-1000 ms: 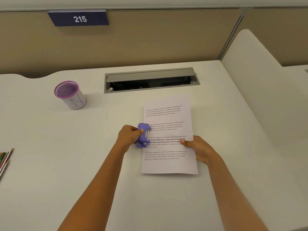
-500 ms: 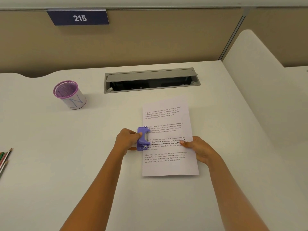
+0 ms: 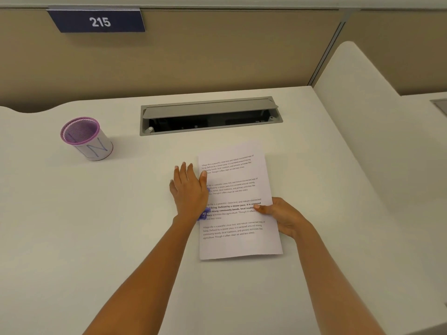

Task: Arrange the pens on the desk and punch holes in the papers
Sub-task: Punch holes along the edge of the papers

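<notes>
A printed white paper (image 3: 242,245) lies on the desk in front of me. A small purple hole punch (image 3: 203,215) sits over the paper's left edge, mostly hidden under my left hand (image 3: 188,189). That hand lies flat on the punch, palm down, with its fingers stretched out and apart. My right hand (image 3: 283,216) holds the paper at its right edge, thumb on top of the sheet. A purple mesh pen cup (image 3: 87,141) stands empty at the far left. No pens are in view.
An open grey cable tray (image 3: 210,116) is set into the desk beyond the paper. A beige partition with a sign reading 215 (image 3: 96,21) closes the back. A white curved divider (image 3: 362,105) bounds the desk on the right.
My left hand has let go of its pinch on the punch and now lies flat on top of it. The pencils at the left edge have left the view. My right hand stays put.
</notes>
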A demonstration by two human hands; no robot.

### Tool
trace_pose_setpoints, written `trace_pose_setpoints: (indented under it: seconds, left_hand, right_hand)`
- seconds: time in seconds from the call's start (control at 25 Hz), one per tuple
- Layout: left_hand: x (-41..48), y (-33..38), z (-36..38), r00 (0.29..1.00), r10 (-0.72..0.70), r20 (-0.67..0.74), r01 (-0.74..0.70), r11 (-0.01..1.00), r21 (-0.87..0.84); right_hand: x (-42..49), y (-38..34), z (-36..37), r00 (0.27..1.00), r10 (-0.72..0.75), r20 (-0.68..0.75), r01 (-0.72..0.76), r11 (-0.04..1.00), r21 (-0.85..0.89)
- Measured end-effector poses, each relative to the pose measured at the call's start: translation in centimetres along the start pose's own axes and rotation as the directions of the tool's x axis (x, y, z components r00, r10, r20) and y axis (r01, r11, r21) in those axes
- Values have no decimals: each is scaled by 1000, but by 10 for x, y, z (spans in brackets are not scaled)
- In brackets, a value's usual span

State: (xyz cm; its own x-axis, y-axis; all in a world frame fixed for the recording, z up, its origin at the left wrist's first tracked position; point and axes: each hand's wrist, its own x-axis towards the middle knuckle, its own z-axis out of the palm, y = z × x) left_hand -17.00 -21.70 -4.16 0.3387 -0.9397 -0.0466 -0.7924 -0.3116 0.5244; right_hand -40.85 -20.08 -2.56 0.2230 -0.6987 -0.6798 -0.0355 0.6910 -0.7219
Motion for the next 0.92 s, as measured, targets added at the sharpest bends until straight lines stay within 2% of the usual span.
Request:
trace_pose_setpoints:
  seconds: [0.56,0.92]
  left_hand:
    - [2,-8,18,999,-4,-49,10,992,126]
    - [3,-16,23,998,-48,-42,53,992,113]
  right_hand:
    - [5,3,0,1000,31,-1,-31,999,-11]
    - [7,-11,9,1000,8,14,-6,995,-104]
